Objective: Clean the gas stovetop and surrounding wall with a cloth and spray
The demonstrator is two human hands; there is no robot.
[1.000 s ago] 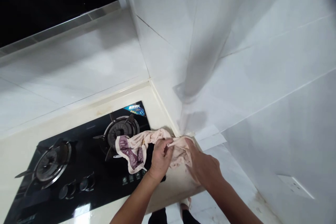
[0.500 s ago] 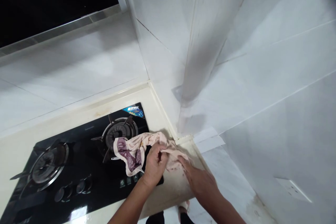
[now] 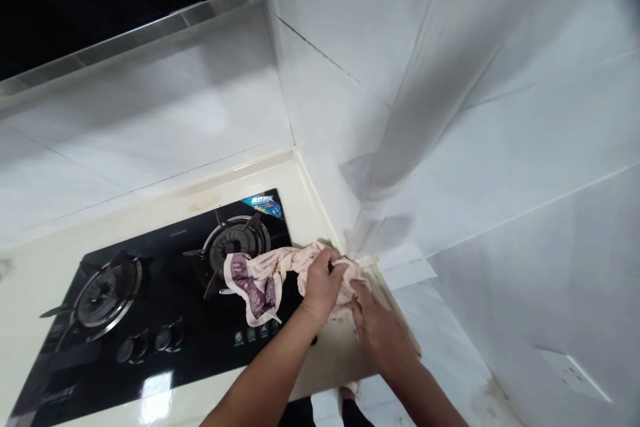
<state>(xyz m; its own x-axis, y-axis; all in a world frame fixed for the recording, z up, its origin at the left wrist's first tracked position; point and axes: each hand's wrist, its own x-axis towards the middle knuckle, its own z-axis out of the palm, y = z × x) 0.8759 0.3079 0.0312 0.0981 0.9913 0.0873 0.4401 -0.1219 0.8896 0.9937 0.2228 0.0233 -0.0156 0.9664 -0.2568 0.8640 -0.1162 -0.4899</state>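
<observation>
A pale pink towel (image 3: 290, 260) with a purple patterned end lies bunched across the right side of the black gas stove (image 3: 200, 320) and the counter beside it. My left hand (image 3: 323, 285) is closed on the towel's bunched middle, thumb and fingers pinching a fold. Just to its right, my right hand (image 3: 375, 327) has its fingers bent over the towel's right end, near the counter's corner; its thumb is partly hidden. The purple end trails free, touching the right burner (image 3: 235, 243).
A left burner (image 3: 107, 290) and two knobs (image 3: 150, 341) are on the stove. A raised ledge (image 3: 320, 197) edges the pale counter along tiled walls. A vertical pipe-like column (image 3: 405, 140) stands at the right wall, with a socket (image 3: 573, 373) lower down. A dark range hood (image 3: 115, 0) hangs above.
My left hand has moved right and slightly away from me, closer to my right hand, bunching the towel between them. The view has shifted slightly.
</observation>
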